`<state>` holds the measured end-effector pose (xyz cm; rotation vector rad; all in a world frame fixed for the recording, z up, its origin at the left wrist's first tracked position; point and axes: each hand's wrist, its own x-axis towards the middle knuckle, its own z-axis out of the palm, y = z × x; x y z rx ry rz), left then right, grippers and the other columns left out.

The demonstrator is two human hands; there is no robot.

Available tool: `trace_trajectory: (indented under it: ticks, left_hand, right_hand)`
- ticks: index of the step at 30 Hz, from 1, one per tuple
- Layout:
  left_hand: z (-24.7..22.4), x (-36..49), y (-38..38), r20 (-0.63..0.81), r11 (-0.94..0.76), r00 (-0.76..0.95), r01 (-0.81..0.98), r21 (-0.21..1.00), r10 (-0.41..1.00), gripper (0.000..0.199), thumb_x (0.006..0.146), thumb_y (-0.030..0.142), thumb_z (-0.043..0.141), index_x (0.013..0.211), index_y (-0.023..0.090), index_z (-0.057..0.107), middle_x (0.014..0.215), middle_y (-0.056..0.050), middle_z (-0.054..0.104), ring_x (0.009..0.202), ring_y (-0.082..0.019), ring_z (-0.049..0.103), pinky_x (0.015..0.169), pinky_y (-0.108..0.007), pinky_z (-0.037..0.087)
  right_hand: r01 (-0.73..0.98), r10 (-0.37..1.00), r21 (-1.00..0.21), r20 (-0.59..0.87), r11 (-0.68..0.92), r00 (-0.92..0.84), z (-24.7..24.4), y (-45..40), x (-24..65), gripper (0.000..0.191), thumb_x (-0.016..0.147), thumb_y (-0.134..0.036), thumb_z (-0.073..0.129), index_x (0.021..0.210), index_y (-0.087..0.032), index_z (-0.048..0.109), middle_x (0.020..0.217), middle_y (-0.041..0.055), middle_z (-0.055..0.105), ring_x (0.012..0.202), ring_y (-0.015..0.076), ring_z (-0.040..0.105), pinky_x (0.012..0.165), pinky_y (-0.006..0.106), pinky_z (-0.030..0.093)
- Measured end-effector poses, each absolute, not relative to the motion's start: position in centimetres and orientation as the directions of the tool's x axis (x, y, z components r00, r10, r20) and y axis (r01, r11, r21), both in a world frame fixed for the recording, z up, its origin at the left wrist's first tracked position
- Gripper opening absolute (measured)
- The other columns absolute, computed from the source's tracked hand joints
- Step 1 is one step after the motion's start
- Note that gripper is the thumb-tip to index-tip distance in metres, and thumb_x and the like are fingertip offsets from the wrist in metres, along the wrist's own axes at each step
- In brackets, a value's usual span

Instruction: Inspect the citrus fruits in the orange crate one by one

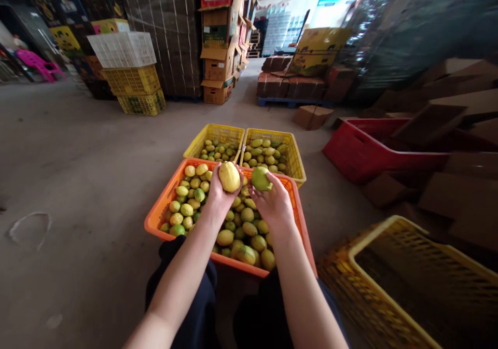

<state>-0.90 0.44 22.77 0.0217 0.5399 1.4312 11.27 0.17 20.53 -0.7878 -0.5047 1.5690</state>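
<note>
My left hand (pixel 221 196) is wrapped round a yellow fruit (pixel 229 177), holding it up above an orange crate (pixel 155 215). Close by on the right, my right hand (pixel 274 201) grips a green fruit (pixel 260 178) between thumb and fingers. The two fruits are apart. Beneath both hands the orange crate holds many yellow and green fruits (pixel 247 254). Behind it stand two yellow crates, a left one (pixel 194 140) and a right one (pixel 299 157), each with more such fruits inside.
At the right are a red crate (pixel 352 154) with cardboard pieces and a yellow crate (pixel 385 276) near me. Stacked white (pixel 124 50) and yellow crates (pixel 136 81) stand back left. Cardboard boxes (pixel 217 69) and a loaded blue pallet (pixel 280 101) are farther back.
</note>
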Motion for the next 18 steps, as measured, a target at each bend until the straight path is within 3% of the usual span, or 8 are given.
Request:
trace_trajectory:
  ticks: [6,11,18]
  left_hand:
    - [22.5,-0.9,0.4,-0.297,0.081,-0.026,-0.936,0.341,0.955,0.027,0.082,0.032,0.046,0.079,0.016,0.068,0.079,-0.006,0.069,0.08,-0.017,0.068,0.076,-0.029,0.056]
    - [22.0,-0.9,0.7,-0.265,0.062,-0.058,-0.904,0.424,0.962,0.027,0.076,0.033,0.047,0.074,0.016,0.068,0.075,-0.008,0.069,0.088,-0.024,0.069,0.082,-0.037,0.055]
    - [22.7,-0.1,0.4,-0.195,-0.006,-0.136,-0.834,0.552,0.971,0.026,0.075,0.032,0.047,0.067,0.016,0.067,0.067,-0.004,0.069,0.08,-0.019,0.07,0.076,-0.028,0.053]
  right_hand:
    - [-0.506,0.998,-0.862,-0.012,0.021,0.061,21.8,-0.8,11.1,0.028,0.061,-0.038,0.075,0.075,-0.022,0.058,0.075,0.0002,0.064,0.064,0.0155,0.057,0.048,0.025,0.045]
    - [-0.031,0.966,-0.996,0.071,0.081,0.249,21.7,-2.1,10.5,0.045,0.056,-0.041,0.083,0.087,-0.021,0.056,0.071,-0.0037,0.061,0.065,0.0144,0.055,0.055,0.025,0.044]
    - [-0.131,0.968,-0.966,0.204,0.224,0.148,21.6,-2.2,10.1,0.037,0.067,-0.043,0.078,0.089,-0.019,0.061,0.082,0.0005,0.067,0.074,0.016,0.062,0.065,0.027,0.05]
